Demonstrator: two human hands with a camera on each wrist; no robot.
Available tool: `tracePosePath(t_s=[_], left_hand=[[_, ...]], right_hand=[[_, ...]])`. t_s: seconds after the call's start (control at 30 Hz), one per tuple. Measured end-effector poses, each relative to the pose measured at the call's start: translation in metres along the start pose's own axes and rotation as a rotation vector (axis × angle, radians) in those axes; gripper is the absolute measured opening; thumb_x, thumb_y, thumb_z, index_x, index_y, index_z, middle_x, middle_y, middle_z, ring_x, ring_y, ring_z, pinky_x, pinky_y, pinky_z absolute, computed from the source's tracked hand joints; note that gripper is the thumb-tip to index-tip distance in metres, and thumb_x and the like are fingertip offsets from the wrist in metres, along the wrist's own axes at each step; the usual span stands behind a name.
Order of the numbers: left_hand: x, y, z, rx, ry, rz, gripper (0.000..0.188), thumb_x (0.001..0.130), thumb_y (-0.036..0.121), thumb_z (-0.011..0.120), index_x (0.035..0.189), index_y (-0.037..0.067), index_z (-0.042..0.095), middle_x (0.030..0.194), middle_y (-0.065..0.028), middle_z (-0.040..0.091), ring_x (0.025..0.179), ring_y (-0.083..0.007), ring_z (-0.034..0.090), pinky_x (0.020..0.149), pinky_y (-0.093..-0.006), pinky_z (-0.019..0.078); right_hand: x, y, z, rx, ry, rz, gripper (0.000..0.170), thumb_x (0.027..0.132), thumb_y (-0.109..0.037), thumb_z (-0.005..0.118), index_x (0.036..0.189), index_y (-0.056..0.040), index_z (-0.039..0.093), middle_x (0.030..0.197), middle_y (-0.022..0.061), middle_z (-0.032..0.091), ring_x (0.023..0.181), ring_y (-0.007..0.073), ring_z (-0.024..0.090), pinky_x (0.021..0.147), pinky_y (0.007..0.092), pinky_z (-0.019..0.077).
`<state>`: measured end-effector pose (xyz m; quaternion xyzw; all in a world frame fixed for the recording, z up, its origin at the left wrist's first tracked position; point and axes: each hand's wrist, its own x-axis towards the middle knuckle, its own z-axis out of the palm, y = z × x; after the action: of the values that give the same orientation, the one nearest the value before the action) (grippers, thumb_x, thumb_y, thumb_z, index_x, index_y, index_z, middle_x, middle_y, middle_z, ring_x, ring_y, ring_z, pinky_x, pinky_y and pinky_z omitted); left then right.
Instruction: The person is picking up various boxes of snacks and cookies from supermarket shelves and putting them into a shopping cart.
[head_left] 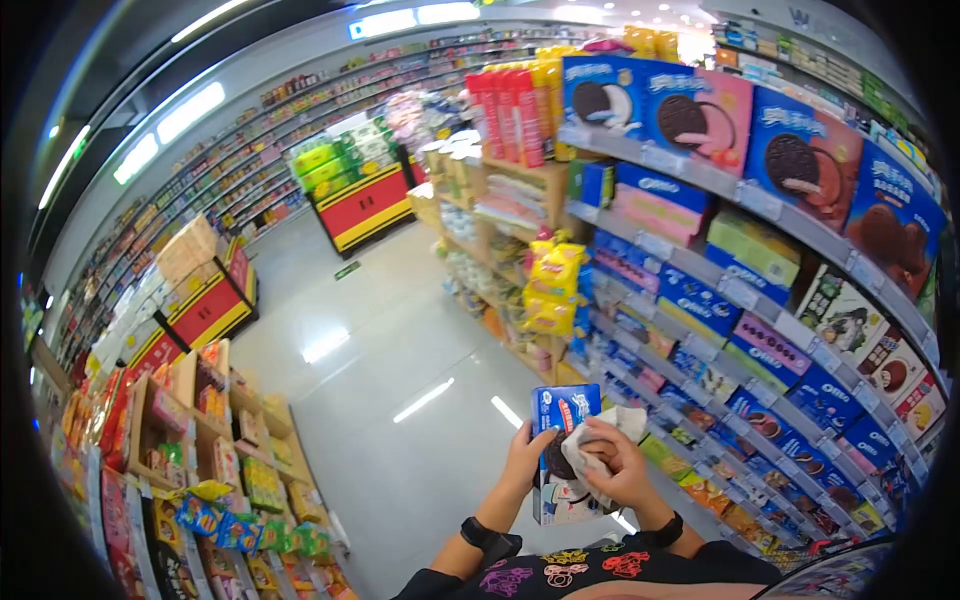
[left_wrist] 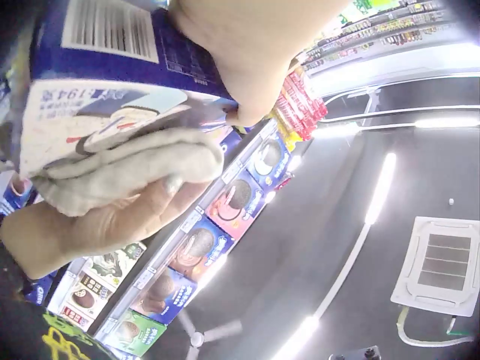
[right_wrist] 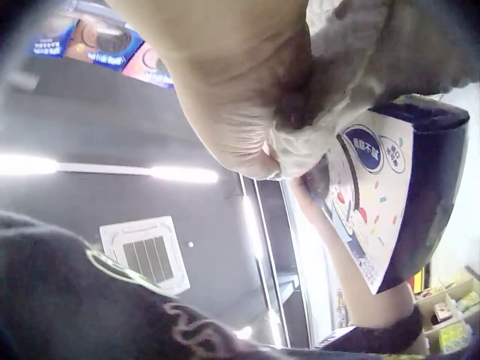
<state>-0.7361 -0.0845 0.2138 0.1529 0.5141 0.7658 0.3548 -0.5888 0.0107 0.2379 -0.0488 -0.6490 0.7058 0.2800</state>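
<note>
A blue and white cookie box (head_left: 552,478) is held upright in front of the body. The left hand (head_left: 522,455) grips its left edge, thumb on the front. The right hand (head_left: 618,467) holds a whitish cloth (head_left: 628,422) bunched against the box's front. In the left wrist view the cloth (left_wrist: 135,169) lies along the printed face of the box (left_wrist: 105,112), with the right hand's fingers (left_wrist: 142,217) under it. The right wrist view shows the cloth (right_wrist: 330,112) in the right hand (right_wrist: 232,97), touching the box (right_wrist: 375,187).
Shelves of blue cookie boxes (head_left: 700,300) stand close on the right, with yellow snack bags (head_left: 553,285) hanging at their end. Lower snack shelves (head_left: 240,450) are at the left. A tiled floor (head_left: 400,350) runs between them toward red and yellow display stands (head_left: 366,212).
</note>
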Motion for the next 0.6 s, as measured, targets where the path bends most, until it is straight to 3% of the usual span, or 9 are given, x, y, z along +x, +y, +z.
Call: tracePosePath(t_s=[0.07, 0.1, 0.3, 0.6], left_hand=[[-0.024, 0.007, -0.035, 0.091, 0.069, 0.071, 0.029, 0.082, 0.013, 0.06, 0.105, -0.002, 0.051, 0.094, -0.0069, 0.059, 0.083, -0.0116, 0.055, 0.075, -0.0249, 0.0448], [-0.036, 0.015, -0.05, 0.046, 0.073, 0.054, 0.028, 0.081, 0.013, 0.06, 0.104, -0.002, 0.052, 0.093, -0.006, 0.059, 0.081, -0.0102, 0.054, 0.073, -0.0246, 0.0445], [-0.086, 0.058, -0.098, 0.053, 0.155, 0.148, 0.029, 0.081, 0.011, 0.058, 0.105, -0.002, 0.05, 0.093, -0.0067, 0.058, 0.082, -0.0111, 0.054, 0.074, -0.0248, 0.0449], [-0.1, 0.056, -0.114, -0.039, 0.11, 0.117, 0.036, 0.082, 0.012, 0.057, 0.112, -0.003, 0.047, 0.097, -0.0086, 0.058, 0.084, -0.0128, 0.056, 0.076, -0.0258, 0.0454]], right_hand=[[0.008, -0.007, 0.03, -0.651, -0.212, -0.344, 0.054, 0.067, -0.003, 0.067, 0.118, -0.0058, 0.05, 0.126, 0.0141, 0.048, 0.113, 0.0266, 0.051, 0.094, 0.0348, 0.0409], [0.005, -0.005, 0.046, -0.607, -0.27, -0.308, 0.05, 0.066, -0.009, 0.067, 0.115, -0.0084, 0.054, 0.128, 0.0135, 0.047, 0.114, 0.0298, 0.049, 0.096, 0.0358, 0.0384], [-0.004, -0.015, 0.12, -0.709, -0.419, -0.501, 0.051, 0.065, -0.008, 0.065, 0.115, -0.0091, 0.055, 0.124, 0.0115, 0.05, 0.106, 0.0283, 0.053, 0.093, 0.0376, 0.0402], [-0.016, -0.014, 0.141, -0.913, -0.473, -0.548, 0.048, 0.065, -0.011, 0.059, 0.112, -0.0135, 0.057, 0.12, 0.0064, 0.052, 0.114, 0.0239, 0.047, 0.105, 0.0569, 0.0114]])
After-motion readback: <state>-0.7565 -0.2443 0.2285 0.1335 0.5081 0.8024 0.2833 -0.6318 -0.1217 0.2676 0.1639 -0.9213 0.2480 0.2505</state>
